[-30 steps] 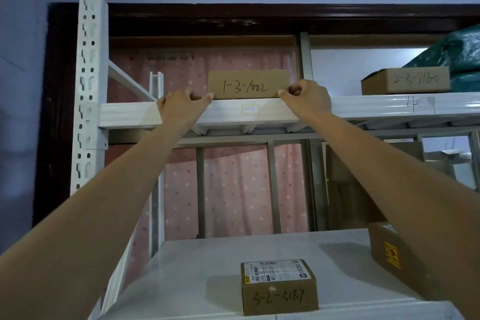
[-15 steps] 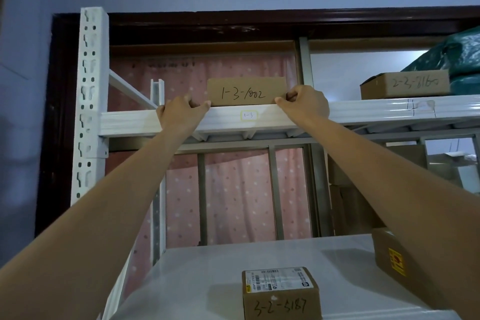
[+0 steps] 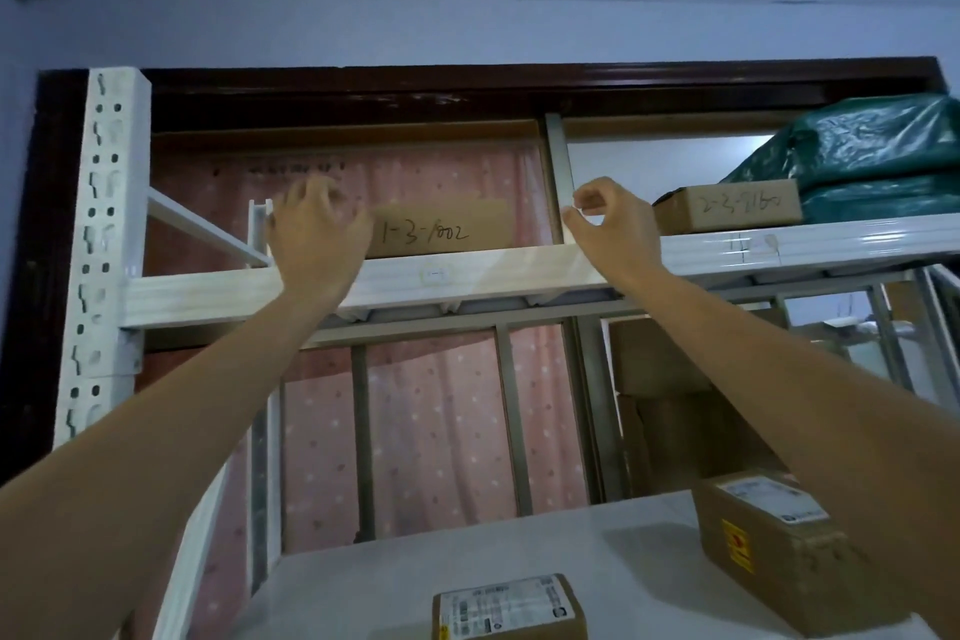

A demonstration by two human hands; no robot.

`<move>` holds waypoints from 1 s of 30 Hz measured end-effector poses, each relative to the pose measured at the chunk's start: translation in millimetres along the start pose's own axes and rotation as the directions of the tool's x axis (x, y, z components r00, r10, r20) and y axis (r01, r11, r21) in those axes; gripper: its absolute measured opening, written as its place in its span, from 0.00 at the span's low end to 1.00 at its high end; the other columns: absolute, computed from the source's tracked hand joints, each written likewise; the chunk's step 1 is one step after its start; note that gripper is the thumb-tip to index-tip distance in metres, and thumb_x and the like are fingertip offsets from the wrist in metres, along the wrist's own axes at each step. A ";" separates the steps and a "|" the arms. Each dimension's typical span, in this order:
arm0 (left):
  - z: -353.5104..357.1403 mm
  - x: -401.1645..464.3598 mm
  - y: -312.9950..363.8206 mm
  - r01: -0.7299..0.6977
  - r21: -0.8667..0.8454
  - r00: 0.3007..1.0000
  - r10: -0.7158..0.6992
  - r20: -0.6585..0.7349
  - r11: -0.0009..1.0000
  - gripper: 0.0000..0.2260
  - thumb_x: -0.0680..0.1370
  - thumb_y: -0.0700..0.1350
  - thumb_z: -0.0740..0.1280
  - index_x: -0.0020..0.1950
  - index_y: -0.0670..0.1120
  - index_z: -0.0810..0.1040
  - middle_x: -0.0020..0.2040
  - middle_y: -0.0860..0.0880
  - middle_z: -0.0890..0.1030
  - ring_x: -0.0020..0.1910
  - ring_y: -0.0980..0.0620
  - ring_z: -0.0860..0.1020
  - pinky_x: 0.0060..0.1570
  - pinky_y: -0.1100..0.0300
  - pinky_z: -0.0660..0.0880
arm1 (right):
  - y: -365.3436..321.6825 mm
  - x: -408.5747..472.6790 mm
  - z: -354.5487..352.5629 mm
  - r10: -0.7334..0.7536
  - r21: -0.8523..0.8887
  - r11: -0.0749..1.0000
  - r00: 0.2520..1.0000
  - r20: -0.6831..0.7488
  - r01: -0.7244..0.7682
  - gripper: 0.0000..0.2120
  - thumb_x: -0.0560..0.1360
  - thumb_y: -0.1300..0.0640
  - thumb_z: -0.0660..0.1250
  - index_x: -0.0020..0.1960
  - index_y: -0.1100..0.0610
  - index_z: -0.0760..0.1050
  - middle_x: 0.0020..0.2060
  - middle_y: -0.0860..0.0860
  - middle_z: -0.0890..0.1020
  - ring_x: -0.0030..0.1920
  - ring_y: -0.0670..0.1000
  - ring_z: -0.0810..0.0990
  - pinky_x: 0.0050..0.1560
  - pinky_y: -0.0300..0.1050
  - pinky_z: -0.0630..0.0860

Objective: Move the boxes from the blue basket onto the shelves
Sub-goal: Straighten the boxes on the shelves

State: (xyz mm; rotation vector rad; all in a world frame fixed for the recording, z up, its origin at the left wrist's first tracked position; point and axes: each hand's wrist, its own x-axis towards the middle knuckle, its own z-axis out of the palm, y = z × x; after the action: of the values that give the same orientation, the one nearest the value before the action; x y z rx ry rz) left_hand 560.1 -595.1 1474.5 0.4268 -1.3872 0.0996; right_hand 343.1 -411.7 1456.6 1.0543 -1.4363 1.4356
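Observation:
A brown box marked 1-3-1002 (image 3: 447, 229) stands on the top white shelf (image 3: 483, 276), set back from its front edge. My left hand (image 3: 317, 234) hovers just left of the box, fingers spread and blurred, covering its left end. Off to the box's right, my right hand (image 3: 605, 224) floats with fingers loosely curled and nothing in them. Neither hand touches the box. The blue basket is out of view.
A box marked 2-3-2160 (image 3: 727, 208) and a green plastic-wrapped bundle (image 3: 872, 156) sit on the top shelf at right. The lower shelf (image 3: 613, 551) carries a labelled box (image 3: 511, 608) and a larger box (image 3: 779, 546). A white perforated upright (image 3: 101, 244) stands left.
Both hands have let go of the box marked 1-3-1002 and lifted away from its ends. The box now sits further back on the shelf. The view has tilted upward.

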 end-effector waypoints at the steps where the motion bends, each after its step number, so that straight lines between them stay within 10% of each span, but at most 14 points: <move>1: 4.0 -1.6 17.2 -0.027 -0.034 0.999 0.026 -0.018 0.999 0.11 0.75 0.49 0.64 0.52 0.44 0.75 0.54 0.45 0.78 0.57 0.44 0.73 0.60 0.48 0.66 | 9.4 4.3 -13.3 -0.007 -0.016 1.000 1.000 -0.020 0.007 0.14 0.77 0.51 0.67 0.58 0.59 0.76 0.54 0.53 0.82 0.54 0.51 0.80 0.57 0.45 0.76; 11: 116.4 -74.8 205.5 -0.055 -0.350 0.967 0.137 0.213 0.935 0.07 0.76 0.47 0.65 0.48 0.44 0.70 0.44 0.48 0.77 0.44 0.48 0.75 0.45 0.54 0.72 | 139.6 50.7 -148.9 0.068 -0.139 0.986 0.977 -0.201 -0.097 0.20 0.73 0.46 0.69 0.61 0.54 0.73 0.57 0.53 0.77 0.54 0.53 0.77 0.50 0.48 0.73; 19: 198.2 -87.8 266.8 0.069 -0.040 0.839 -0.037 0.543 0.997 0.23 0.78 0.63 0.56 0.54 0.44 0.74 0.47 0.48 0.77 0.46 0.48 0.74 0.44 0.56 0.69 | 230.1 77.6 -185.1 0.235 -0.100 0.969 0.965 0.115 -0.224 0.22 0.75 0.41 0.64 0.62 0.54 0.74 0.55 0.52 0.82 0.56 0.54 0.78 0.53 0.48 0.73; 23: 208.8 -93.3 262.6 -0.005 0.131 0.862 -0.062 0.504 0.991 0.22 0.78 0.64 0.54 0.44 0.47 0.74 0.43 0.47 0.79 0.44 0.46 0.75 0.43 0.56 0.66 | 241.9 76.5 -177.0 0.237 -0.165 0.963 0.959 0.157 -0.211 0.21 0.73 0.36 0.63 0.55 0.50 0.79 0.51 0.50 0.83 0.52 0.53 0.78 0.55 0.48 0.74; 30: 207.8 -90.9 265.3 0.009 0.181 0.855 -0.102 0.508 0.983 0.23 0.79 0.63 0.53 0.55 0.48 0.78 0.53 0.45 0.81 0.53 0.44 0.77 0.56 0.52 0.70 | 234.1 86.6 -169.0 0.309 -0.271 0.927 0.938 0.160 -0.259 0.30 0.70 0.28 0.60 0.44 0.54 0.81 0.37 0.50 0.81 0.46 0.55 0.80 0.59 0.51 0.73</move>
State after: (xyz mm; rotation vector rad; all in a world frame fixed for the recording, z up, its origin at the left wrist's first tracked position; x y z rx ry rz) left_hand 265.9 -407.3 1473.7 0.6732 -1.9052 0.0592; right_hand 92.7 -244.2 1468.4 0.8759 -1.9257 1.3308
